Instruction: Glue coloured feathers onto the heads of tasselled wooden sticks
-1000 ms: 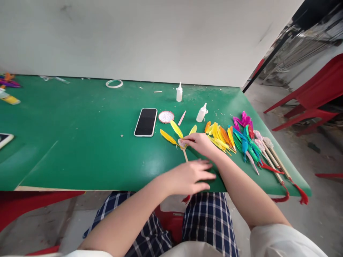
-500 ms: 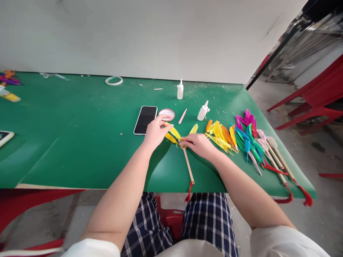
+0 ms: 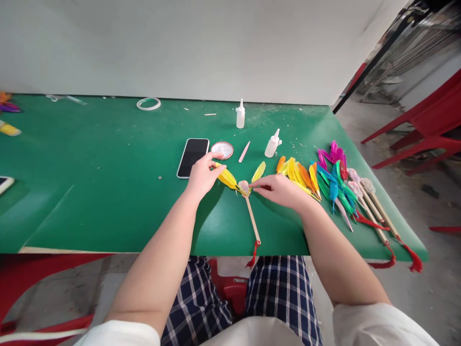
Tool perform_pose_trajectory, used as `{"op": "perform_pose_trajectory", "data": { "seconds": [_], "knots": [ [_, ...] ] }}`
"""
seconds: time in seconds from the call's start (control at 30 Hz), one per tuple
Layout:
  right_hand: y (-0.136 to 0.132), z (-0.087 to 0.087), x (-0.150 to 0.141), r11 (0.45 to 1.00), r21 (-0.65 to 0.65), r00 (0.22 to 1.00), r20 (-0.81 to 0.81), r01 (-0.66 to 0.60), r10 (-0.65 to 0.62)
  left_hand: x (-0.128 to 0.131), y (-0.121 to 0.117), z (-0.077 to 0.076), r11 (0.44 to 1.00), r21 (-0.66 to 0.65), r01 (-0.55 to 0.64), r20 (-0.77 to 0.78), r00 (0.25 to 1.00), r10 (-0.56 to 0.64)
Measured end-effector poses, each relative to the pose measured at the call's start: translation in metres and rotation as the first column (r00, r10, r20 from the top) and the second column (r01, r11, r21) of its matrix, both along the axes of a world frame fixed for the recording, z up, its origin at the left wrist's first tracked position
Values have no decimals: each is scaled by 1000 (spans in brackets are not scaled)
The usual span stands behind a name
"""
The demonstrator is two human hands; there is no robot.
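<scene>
A wooden stick [image 3: 252,221] with a red tassel [image 3: 252,255] lies on the table before me, a pale pink flower [image 3: 244,187] at its far end. Yellow feathers [image 3: 227,178] fan out left of the flower, and my left hand [image 3: 202,175] pinches them near their tips. On the other side, a single yellow feather [image 3: 258,171] points up and right. My right hand [image 3: 277,190] has its fingers pressed together at the flower's right edge; whatever lies between the fingertips is hidden.
A phone [image 3: 193,157], a round dish [image 3: 222,150], a pink tool [image 3: 244,151] and two squeeze bottles [image 3: 272,144] stand or lie beyond my hands. Yellow and orange feathers [image 3: 297,173], coloured feathers [image 3: 334,187] and tasselled flower sticks [image 3: 374,206] lie rightward. A tape roll [image 3: 148,104] is farther back.
My right hand has shifted right, off the flower, which now shows. The yellow feathers at my left hand, spread apart before, now lie closely together.
</scene>
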State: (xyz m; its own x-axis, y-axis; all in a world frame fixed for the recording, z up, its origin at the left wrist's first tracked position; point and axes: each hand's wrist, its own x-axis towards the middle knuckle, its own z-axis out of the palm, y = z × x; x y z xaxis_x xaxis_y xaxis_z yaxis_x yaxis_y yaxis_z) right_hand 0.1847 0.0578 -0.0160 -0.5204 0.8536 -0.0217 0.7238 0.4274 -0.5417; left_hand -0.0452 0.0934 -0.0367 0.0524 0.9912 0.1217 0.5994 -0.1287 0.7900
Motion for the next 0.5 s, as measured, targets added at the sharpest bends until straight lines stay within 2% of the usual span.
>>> {"op": "perform_pose_trajectory", "data": {
  "seconds": [0.2,0.5],
  "knots": [
    [-3,-1,-8,994,-4,992,55,-110,110,0,1,-1,1000,1,0,-36,999,0],
    [-4,4,-13,993,-19,987,115,-114,116,0,0,-1,1000,4,-3,-124,992,4]
  ]
}}
